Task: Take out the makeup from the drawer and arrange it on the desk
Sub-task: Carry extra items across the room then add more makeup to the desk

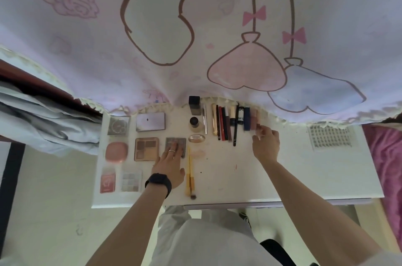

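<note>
Lining up makeup pieces on the tabletop [282, 178]
Nearest, a yellow-handled brush [188, 176] is laid lengthwise; beside it the left hand [170, 165] is spread flat, fingers [174, 151] pressed on a grey compact [182, 141], likely to square it with the brown palette [146, 148]. Further off, the right hand [265, 143] is gathered, seemingly pinching a pink tube [253, 121] to close the row of pencils [224, 123] at the back edge.
</note>
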The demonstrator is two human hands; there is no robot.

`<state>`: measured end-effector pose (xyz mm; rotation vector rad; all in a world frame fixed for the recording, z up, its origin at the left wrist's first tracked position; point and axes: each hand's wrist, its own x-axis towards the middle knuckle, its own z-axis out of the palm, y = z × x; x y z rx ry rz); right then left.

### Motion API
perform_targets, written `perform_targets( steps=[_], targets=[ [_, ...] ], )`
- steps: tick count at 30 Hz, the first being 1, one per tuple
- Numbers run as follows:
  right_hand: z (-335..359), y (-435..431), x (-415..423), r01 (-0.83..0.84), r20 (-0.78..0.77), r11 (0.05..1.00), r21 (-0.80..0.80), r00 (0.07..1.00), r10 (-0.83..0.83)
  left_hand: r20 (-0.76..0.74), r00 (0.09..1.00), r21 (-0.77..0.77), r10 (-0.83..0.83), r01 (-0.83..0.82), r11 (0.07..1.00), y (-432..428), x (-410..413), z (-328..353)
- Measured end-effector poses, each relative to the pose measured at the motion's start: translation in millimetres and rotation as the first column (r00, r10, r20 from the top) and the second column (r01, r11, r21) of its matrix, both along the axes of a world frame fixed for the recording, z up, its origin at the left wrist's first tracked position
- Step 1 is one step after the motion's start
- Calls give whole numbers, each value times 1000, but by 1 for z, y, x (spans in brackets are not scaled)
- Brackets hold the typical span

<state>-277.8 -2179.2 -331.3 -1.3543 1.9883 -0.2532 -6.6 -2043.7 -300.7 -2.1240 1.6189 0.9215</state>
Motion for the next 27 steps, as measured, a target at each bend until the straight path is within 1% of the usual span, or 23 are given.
perform_targets(
  steps=[6,8,12,14,16,18,20,23,25,27],
  targets=[
    [4,-1,-3,-27,-10,1000,12,1000,27,13,1000,-12,-7,7,1000,-2,-3,4],
    [8,1,-6,-10,14,1000,26,1000,10,18,1000,-29,2,-1,1000,-3,-3,6],
    [24,21,-11,10,77,1000,20,997,-11,-28,999,-77,43,-45,996,-6,4,16],
    [42,40,-9,-25,134,1000,-2,991,25,-49,997,-109,63,-68,992,-4,8,26],
    [68,65,2,-69,227,997,-35,971,75,-69,993,-147,95,-105,984,2,14,38],
    [96,90,22,-153,287,985,-82,943,171,-110,981,-188,157,-175,966,15,24,51],
    [117,114,53,-281,305,952,-119,902,305,-165,963,-234,211,-246,941,35,37,64],
    [136,142,113,-481,295,856,-191,803,517,-215,933,-315,290,-347,883,81,66,82],
    [145,160,162,-594,257,771,-230,727,636,-211,906,-363,367,-421,831,119,93,93],
    [155,184,215,-698,195,655,-289,627,755,-201,868,-401,453,-495,771,167,125,104]
  ],
)
